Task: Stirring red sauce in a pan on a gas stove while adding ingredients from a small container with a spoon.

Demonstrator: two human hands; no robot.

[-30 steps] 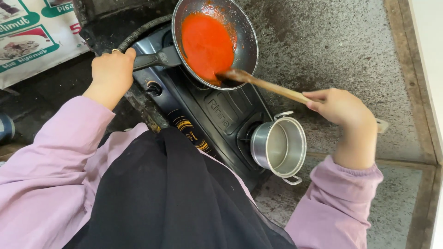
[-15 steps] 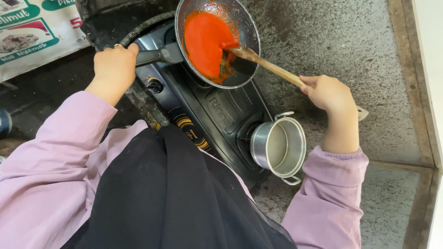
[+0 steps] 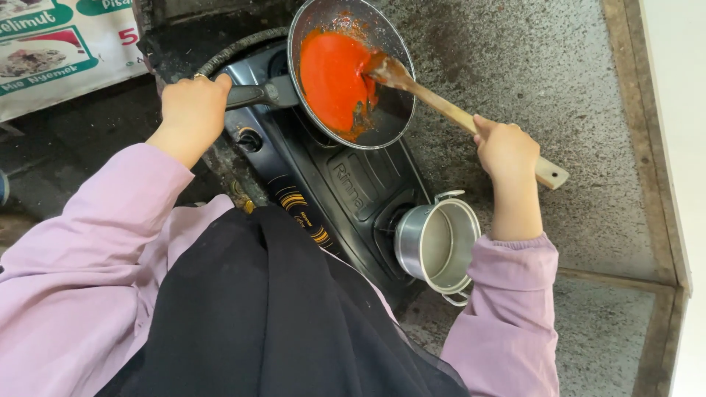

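A dark frying pan (image 3: 401, 51) with bright red sauce (image 3: 331, 77) sits on the far burner of a black two-burner stove (image 3: 346, 191). My left hand (image 3: 193, 110) grips the pan's black handle (image 3: 257, 94). My right hand (image 3: 506, 147) holds a wooden spatula (image 3: 448, 110) by its shaft. The spatula's blade rests in the sauce at the pan's right side. Purple sleeves and a black cloth fill the lower part of the view.
A small empty metal pot (image 3: 437, 246) with side handles stands on the near burner. A grey speckled counter (image 3: 559, 95) lies to the right, with a raised edge (image 3: 647, 125). A printed poster (image 3: 51, 51) hangs at upper left. A hose (image 3: 243, 48) curves behind the stove.
The spatula blade has moved from the pan's lower edge up into the sauce at the right side. My right hand moved closer to the pan. My left hand kept hold of the handle.
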